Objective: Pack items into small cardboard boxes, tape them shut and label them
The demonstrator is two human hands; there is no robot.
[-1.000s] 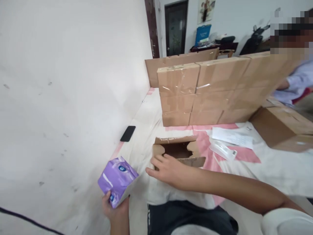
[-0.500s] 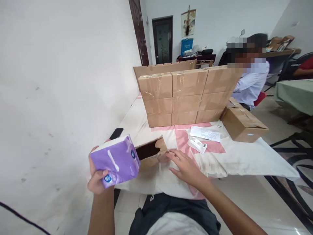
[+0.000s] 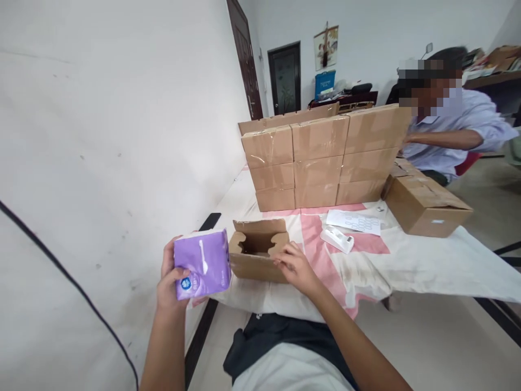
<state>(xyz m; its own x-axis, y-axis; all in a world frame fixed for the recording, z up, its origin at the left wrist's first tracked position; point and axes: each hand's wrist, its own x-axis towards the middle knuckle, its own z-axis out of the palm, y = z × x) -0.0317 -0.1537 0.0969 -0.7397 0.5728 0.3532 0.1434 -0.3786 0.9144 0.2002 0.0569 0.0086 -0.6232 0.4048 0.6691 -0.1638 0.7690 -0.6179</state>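
Note:
A purple plastic-wrapped pack [image 3: 205, 269] with a white top and a round blue logo is held up at the left. My left hand [image 3: 171, 279] grips it by its left side, thumb across the front. Just right of the pack, a small cardboard box [image 3: 256, 268] stands open-topped on the table, and its dark inside shows. My right hand [image 3: 293, 265] is at the box's right front corner, fingers bent and pinching the edge there. Its fingertips are partly hidden.
Taped cardboard boxes [image 3: 319, 157] form a stacked wall at the back of the cloth-covered table [image 3: 411, 260]. A white tape dispenser [image 3: 337, 239] and a printed sheet [image 3: 353, 222] lie right of centre. Another carton [image 3: 427, 198] stands farther right, near a seated person [image 3: 443, 119]. A wall borders the left.
The small box now stands more upright and square, its flaps spread. My right hand's fingers have closed at its corner. The pack is turned more upright, and the view has shifted left.

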